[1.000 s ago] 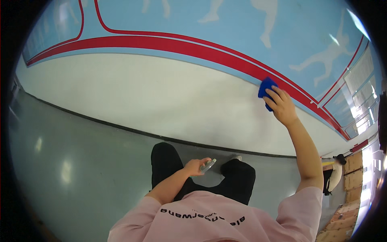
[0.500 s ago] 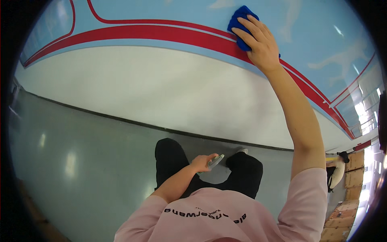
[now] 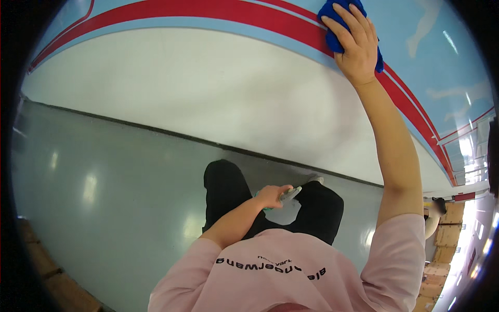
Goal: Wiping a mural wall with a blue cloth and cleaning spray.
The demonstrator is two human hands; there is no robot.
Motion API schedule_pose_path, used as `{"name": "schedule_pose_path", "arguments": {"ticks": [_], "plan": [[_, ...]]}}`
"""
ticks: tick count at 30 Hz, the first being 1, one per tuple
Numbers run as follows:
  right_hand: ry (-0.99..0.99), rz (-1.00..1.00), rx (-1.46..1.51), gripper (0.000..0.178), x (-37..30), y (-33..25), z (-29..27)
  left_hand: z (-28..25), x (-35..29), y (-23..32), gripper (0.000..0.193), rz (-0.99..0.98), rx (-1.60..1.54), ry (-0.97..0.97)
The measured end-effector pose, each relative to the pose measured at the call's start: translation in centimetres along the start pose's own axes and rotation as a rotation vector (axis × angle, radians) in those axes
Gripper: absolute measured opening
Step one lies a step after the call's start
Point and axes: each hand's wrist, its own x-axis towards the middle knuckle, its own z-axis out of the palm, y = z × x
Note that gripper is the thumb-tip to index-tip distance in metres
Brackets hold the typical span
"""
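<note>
High on the painted wall, my right hand (image 3: 359, 52) presses a bunched blue cloth (image 3: 327, 10) flat with fingers spread over it. The cloth lies across the upper edge of the wall's red stripe (image 3: 234, 11) and onto the light blue paint (image 3: 400, 39); one end of it hangs out by the wrist. Down between my knees, my left hand (image 3: 271, 196) is closed around a small grey tool with a pale tip and a bit of green (image 3: 291, 194). Its kind I cannot make out, as the fingers cover most of it.
Below the stripe runs a white panel (image 3: 182, 78), ending in a dark strip at the grey floor (image 3: 130, 177). Brown boxes are stacked at the right (image 3: 449, 223), with another person (image 3: 432, 216) beside them. More boxes (image 3: 67, 291) stand at the lower left.
My right hand and the cloth have slid a little to the right along the stripe. The wall sits higher in view. My left hand still grips the small tool.
</note>
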Motion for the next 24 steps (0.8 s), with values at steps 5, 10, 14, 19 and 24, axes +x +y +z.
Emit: {"name": "schedule_pose_path", "arguments": {"ticks": [5, 10, 14, 19, 24], "plan": [[-0.179, -0.08, 0.181, 0.038, -3.8, -1.6, 2.2, -1.2, 0.4, 0.7, 0.063, -0.055, -0.007, 0.009], [-0.638, -0.114, 0.4, 0.028, -13.2, -5.4, 2.9, -1.7, -0.8, 1.3, 0.066, -0.078, 0.005, 0.085], [-0.802, -0.053, 0.515, 0.032, -23.1, -10.4, -1.3, 0.0, -1.0, 0.3, 0.075, -0.069, -0.052, 0.09], [-1.005, 0.767, 0.64, 0.048, -31.3, -17.0, -10.8, -1.0, -1.8, 2.8, 0.068, -0.124, 0.029, -0.015], [-0.723, 1.929, 0.86, 0.039, -38.4, -22.3, -11.4, 0.0, -1.5, 1.1, 0.077, -0.069, -0.014, -0.043]]}}
